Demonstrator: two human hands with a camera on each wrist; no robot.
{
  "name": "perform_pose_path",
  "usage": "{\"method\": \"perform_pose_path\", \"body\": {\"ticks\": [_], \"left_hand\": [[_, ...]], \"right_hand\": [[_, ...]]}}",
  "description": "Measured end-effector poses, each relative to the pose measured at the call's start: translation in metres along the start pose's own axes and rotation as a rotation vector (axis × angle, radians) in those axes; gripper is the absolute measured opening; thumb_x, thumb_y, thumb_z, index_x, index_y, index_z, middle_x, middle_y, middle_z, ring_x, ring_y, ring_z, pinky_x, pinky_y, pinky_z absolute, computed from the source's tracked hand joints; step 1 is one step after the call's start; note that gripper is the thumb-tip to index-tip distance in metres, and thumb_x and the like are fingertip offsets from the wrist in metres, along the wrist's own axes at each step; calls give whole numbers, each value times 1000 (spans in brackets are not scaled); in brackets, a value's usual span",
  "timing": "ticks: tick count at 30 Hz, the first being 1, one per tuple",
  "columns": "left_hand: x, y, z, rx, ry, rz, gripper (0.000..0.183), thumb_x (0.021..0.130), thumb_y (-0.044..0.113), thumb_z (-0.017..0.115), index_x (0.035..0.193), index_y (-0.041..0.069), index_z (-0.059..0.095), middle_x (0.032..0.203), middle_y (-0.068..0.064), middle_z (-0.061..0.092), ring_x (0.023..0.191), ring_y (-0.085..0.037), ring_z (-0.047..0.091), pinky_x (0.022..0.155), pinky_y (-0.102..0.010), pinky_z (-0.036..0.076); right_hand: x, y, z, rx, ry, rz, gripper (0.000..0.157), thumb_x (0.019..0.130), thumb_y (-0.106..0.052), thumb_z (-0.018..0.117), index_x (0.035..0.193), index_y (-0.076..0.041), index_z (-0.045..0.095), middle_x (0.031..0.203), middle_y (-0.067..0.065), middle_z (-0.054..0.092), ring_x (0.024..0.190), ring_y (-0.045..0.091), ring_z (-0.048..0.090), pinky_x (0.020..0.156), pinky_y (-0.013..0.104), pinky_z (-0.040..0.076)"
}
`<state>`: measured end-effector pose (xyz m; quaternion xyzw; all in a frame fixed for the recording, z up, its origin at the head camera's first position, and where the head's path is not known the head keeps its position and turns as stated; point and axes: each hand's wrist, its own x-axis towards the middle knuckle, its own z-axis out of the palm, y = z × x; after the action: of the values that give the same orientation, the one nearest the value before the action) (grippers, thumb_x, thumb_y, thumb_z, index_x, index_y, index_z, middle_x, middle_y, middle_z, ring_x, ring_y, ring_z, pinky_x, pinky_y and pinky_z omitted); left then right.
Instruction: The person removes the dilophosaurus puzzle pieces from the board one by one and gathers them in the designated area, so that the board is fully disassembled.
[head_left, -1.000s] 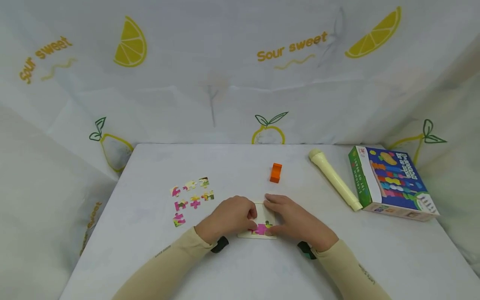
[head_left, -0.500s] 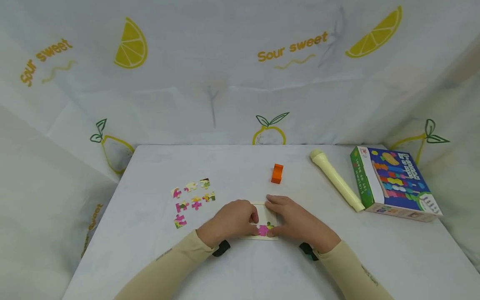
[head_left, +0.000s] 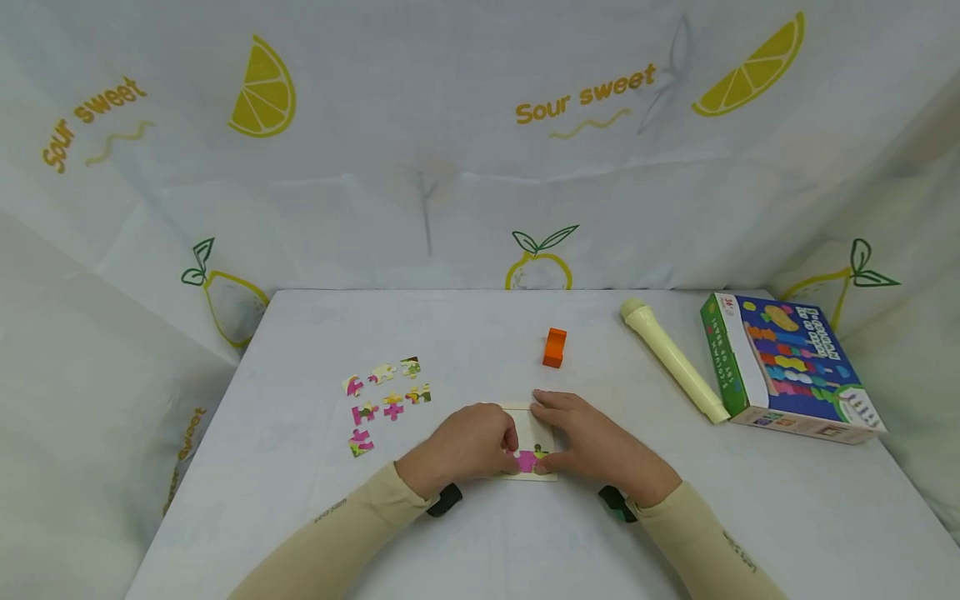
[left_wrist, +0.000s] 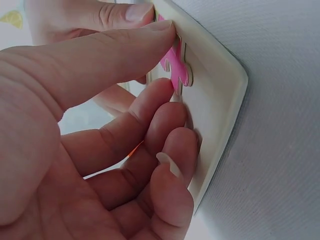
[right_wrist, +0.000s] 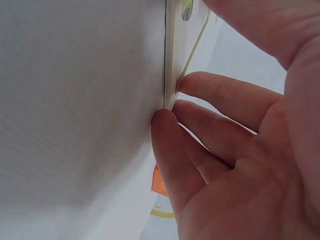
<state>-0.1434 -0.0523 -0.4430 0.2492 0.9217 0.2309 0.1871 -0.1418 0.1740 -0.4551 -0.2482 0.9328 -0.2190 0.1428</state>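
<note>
A small cream puzzle tray (head_left: 534, 427) lies flat between both hands, with pink puzzle pieces (head_left: 527, 461) along its near edge. My left hand (head_left: 471, 442) is over the tray's left side. In the left wrist view, its thumb and index fingertip meet at a pink puzzle piece (left_wrist: 181, 72), the other fingers curled against the tray floor. My right hand (head_left: 600, 446) holds the tray's right side. Its thumb presses near a green-and-pink puzzle piece (head_left: 540, 452), while its fingers (right_wrist: 165, 135) rest along the tray's outer edge. The left hand partly hides the tray's left side.
Several loose puzzle pieces (head_left: 392, 407) lie in rows to the left on the white table (head_left: 480, 542). An orange block (head_left: 554, 347) stands beyond the tray. Farther right are a cream rod with a rounded end (head_left: 671, 358) and a colourful bead-game box (head_left: 795, 367).
My left hand has shifted slightly right and nearer over the tray's lower left part, its thumb still at the pink piece. The right hand keeps its hold on the tray.
</note>
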Motion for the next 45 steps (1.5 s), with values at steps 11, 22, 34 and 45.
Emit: {"method": "perform_pose_path", "body": {"ticks": [11, 22, 34, 45], "left_hand": [[1, -1, 3, -19, 12, -8, 14, 87, 23, 88, 85, 16, 76, 73, 12, 64, 69, -7, 55, 63, -22, 47], [1, -2, 1, -34, 7, -2, 16, 88, 24, 89, 94, 14, 77, 76, 11, 64, 71, -6, 57, 66, -22, 48], [2, -6, -2, -187, -9, -15, 19, 99, 21, 80, 80, 20, 76, 72, 11, 66, 66, -6, 55, 61, -22, 45], [-8, -23, -18, -269, -12, -37, 17, 100, 26, 79, 83, 26, 78, 81, 12, 71, 80, -9, 60, 71, -27, 50]], "right_hand": [[0, -1, 0, -1, 1, 8, 85, 85, -33, 94, 154, -1, 57, 169, 14, 47, 156, 40, 44, 123, 53, 43], [0, -1, 0, -16, -1, 0, 83, 87, -33, 93, 154, 0, 57, 169, 15, 47, 155, 40, 44, 122, 53, 43], [0, 0, -3, -14, -28, 4, 85, 87, -37, 92, 155, -2, 56, 170, 13, 46, 157, 39, 42, 123, 54, 42], [0, 0, -1, -4, -14, -5, 87, 85, -37, 93, 155, -2, 56, 170, 14, 46, 156, 40, 43, 123, 55, 42]]}}
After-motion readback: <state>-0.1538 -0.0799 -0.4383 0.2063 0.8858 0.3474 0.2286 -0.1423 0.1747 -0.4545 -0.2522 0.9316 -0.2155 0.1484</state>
